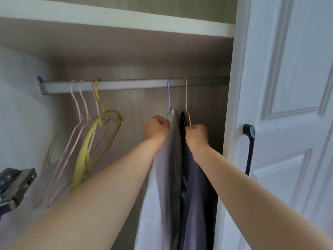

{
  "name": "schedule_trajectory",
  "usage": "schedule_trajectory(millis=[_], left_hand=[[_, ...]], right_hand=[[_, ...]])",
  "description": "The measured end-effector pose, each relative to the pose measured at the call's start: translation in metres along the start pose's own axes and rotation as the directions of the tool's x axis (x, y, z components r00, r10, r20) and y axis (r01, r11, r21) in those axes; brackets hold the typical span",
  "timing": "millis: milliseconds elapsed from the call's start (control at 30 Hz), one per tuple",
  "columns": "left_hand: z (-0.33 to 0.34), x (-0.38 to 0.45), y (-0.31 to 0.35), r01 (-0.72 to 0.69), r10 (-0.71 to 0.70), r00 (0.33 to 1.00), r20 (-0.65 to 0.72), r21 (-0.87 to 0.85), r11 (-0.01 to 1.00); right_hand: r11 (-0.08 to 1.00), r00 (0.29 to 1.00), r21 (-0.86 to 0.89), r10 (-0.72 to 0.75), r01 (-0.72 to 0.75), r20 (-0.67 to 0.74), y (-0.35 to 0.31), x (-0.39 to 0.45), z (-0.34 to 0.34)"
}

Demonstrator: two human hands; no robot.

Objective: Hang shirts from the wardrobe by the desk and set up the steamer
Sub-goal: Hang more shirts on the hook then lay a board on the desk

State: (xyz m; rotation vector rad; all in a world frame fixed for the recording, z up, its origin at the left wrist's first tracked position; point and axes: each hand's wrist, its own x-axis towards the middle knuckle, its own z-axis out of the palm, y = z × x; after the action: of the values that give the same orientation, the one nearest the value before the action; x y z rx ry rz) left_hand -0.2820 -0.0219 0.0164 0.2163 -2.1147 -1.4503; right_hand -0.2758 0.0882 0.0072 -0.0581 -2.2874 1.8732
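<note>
Inside the wardrobe a metal rail (pixel 135 83) runs left to right. Two shirts hang from it at the right: a white shirt (pixel 162 186) on a pale blue wire hanger (pixel 169 98) and a dark grey shirt (pixel 194 195) on a pink wire hanger (pixel 186 100). My left hand (pixel 157 129) grips the blue hanger just below its neck. My right hand (pixel 196 135) grips the pink hanger the same way. Both hooks still sit over the rail.
Several empty hangers, pink wire ones (pixel 79 127) and a yellow one (pixel 100 127), hang at the rail's left end. A shelf (pixel 126 20) lies above. The white wardrobe door (pixel 288 105) with a black handle (pixel 249 148) stands open on the right. A metal hinge (pixel 16 186) sits lower left.
</note>
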Motion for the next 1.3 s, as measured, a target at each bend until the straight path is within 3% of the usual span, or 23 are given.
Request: schedule_trajectory(millis=[367, 533, 733, 933, 1100, 1300], left_hand=[[0.013, 0.005, 0.007, -0.127, 0.11, 0.985, -0.135, -0.121, 0.985], [0.009, 0.002, 0.01, -0.208, 0.155, 0.951, -0.266, -0.185, 0.96], [0.01, -0.028, -0.003, -0.274, 0.189, 0.925, -0.329, -0.234, 0.933], [0.018, -0.064, -0.02, -0.268, 0.182, 0.927, -0.329, -0.237, 0.934], [0.007, -0.085, -0.036, -0.13, 0.058, 0.969, -0.24, -0.298, 0.946], [-0.007, -0.14, -0.054, -0.056, -0.002, 0.97, -0.242, -0.233, 0.971]], right_hand=[[0.981, 0.969, -0.042, -0.193, 0.189, -0.156, -0.012, -0.001, 0.0], [0.971, 0.959, -0.032, -0.239, 0.237, -0.152, -0.019, -0.008, -0.001], [0.981, 0.98, 0.045, -0.187, 0.19, -0.073, -0.008, -0.041, 0.004], [0.979, 0.978, -0.011, -0.203, 0.203, -0.038, 0.019, -0.066, -0.003], [0.991, 0.991, -0.018, -0.134, 0.134, 0.004, 0.04, -0.088, -0.024], [0.995, 0.993, -0.07, -0.062, 0.069, 0.101, 0.058, -0.137, -0.042]])
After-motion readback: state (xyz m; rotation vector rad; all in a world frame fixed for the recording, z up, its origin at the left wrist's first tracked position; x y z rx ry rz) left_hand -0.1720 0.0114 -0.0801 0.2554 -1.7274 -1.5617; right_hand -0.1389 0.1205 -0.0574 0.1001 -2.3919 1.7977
